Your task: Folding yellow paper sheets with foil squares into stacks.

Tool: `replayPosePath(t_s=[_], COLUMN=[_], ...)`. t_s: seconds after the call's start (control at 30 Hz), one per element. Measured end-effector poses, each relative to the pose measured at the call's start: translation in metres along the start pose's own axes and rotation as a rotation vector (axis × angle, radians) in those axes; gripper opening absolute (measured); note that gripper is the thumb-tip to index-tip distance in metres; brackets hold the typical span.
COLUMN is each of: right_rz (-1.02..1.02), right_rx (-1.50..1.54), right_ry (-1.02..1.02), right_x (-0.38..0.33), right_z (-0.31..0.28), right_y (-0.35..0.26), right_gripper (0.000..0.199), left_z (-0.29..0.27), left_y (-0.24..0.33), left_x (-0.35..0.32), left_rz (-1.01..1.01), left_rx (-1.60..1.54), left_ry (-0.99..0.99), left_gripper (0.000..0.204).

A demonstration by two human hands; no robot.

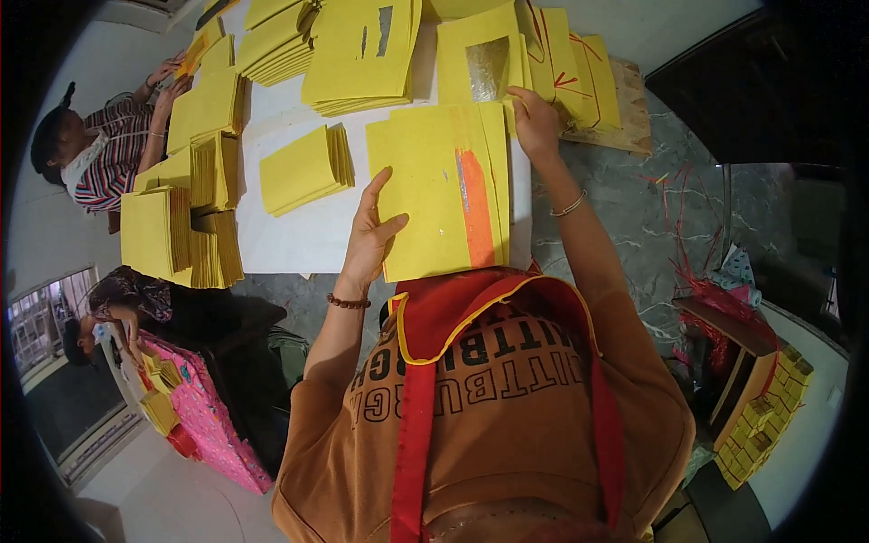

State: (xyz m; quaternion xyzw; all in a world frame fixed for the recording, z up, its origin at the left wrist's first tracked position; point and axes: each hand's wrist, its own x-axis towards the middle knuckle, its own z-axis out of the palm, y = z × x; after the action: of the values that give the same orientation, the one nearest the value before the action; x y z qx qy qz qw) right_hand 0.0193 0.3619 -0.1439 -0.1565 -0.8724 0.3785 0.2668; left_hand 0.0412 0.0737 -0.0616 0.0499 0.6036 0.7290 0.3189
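A stack of yellow paper sheets is in front of me at the near edge of the table, its top sheet marked with an orange strip and small silver flecks. My left hand grips its left side, thumb on top and the other fingers along the edge. At the far right corner, my right hand pinches the sheets' edge; its fingertips are partly hidden. Just beyond lies another yellow pile with a silver foil patch. A smaller folded yellow bundle rests to the left.
The white-covered table carries tall yellow stacks at the back and folded bundles at the left. Red-tied bundles sit far right. One person handles paper across the left side; another is at a pink-covered table.
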Motion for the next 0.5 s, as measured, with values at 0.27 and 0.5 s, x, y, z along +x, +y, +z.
replayPosePath(t_s=[0.27,0.5], right_rz=[-0.183,0.29], right_rx=[0.094,1.501], right_ry=[0.164,-0.107], right_x=[0.013,-0.031], right_z=[-0.057,-0.086], right_y=[-0.053,-0.125], right_gripper=[0.017,0.027], left_z=[-0.006,-0.012], left_y=[-0.004,-0.009], left_x=[0.002,0.003], left_rz=[-0.053,-0.139], left_rx=[0.005,-0.089], left_ry=[-0.033,-0.039], left_gripper=[0.054,0.05])
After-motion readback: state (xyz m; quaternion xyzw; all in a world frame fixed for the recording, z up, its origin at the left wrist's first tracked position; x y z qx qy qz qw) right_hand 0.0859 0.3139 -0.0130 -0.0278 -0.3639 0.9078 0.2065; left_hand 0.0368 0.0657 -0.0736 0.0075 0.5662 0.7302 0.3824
